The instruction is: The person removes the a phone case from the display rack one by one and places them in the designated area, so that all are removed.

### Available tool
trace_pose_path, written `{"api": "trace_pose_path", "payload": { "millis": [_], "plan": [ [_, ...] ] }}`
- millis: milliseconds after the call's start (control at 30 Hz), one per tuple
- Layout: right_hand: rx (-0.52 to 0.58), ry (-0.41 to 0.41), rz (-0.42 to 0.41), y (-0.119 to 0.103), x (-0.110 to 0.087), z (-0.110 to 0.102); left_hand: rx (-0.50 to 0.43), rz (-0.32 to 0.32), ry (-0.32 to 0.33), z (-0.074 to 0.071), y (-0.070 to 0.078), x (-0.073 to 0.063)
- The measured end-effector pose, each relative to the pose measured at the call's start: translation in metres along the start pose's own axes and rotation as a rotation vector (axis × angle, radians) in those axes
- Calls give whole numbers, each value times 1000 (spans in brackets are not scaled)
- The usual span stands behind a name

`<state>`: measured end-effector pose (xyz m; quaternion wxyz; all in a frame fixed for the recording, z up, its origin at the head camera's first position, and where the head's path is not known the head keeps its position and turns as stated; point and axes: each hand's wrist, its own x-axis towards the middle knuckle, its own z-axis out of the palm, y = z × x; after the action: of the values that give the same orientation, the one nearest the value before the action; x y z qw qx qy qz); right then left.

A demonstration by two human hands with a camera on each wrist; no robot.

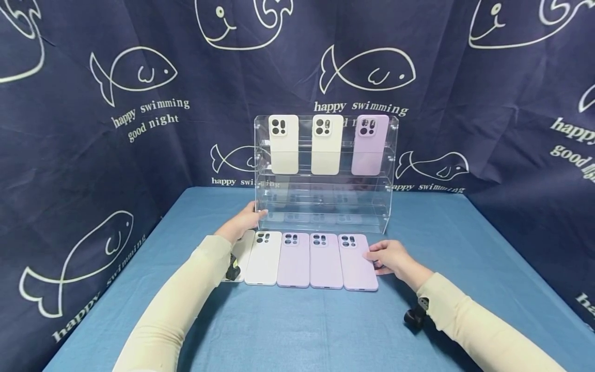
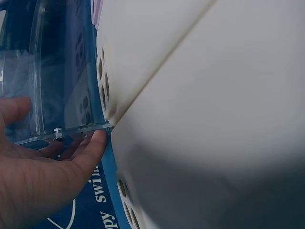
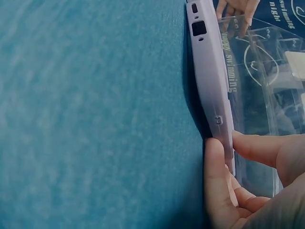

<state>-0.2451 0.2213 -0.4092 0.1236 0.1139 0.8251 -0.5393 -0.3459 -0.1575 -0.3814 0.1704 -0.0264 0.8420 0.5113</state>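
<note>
Cream sleeve (image 1: 483, 323) foremost, the right hand (image 1: 392, 257) pinches a slim, lilac phone case (image 1: 359, 266).

Showing smooth, matt plastic on the phone cases (image 1: 360, 266), clear, glossy plastic on the display rack (image 1: 372, 194), matt, finely textured cloth on the worktop (image 1: 288, 330) and creased, printed cloth on the backdrop (image 1: 302, 31).

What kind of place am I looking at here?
Probably a makeshift indoor filming or demonstration setup: a fish-print curtain hangs behind a table covered in blue cloth, and a clear tiered stand displays three phone cases.
</note>
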Motion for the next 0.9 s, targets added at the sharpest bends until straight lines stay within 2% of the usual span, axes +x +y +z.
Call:
{"api": "trace_pose_path", "payload": {
  "millis": [567,700,900],
  "plan": [
    [-47,40,10,0,0,2,20,-16,-9,-1,0,1],
    [-40,37,5,1,0,1,41,-2,-6,-1,0,0],
    [-16,7,5,0,0,0,20,4,-3,-1,-1,1]
  ]
}}
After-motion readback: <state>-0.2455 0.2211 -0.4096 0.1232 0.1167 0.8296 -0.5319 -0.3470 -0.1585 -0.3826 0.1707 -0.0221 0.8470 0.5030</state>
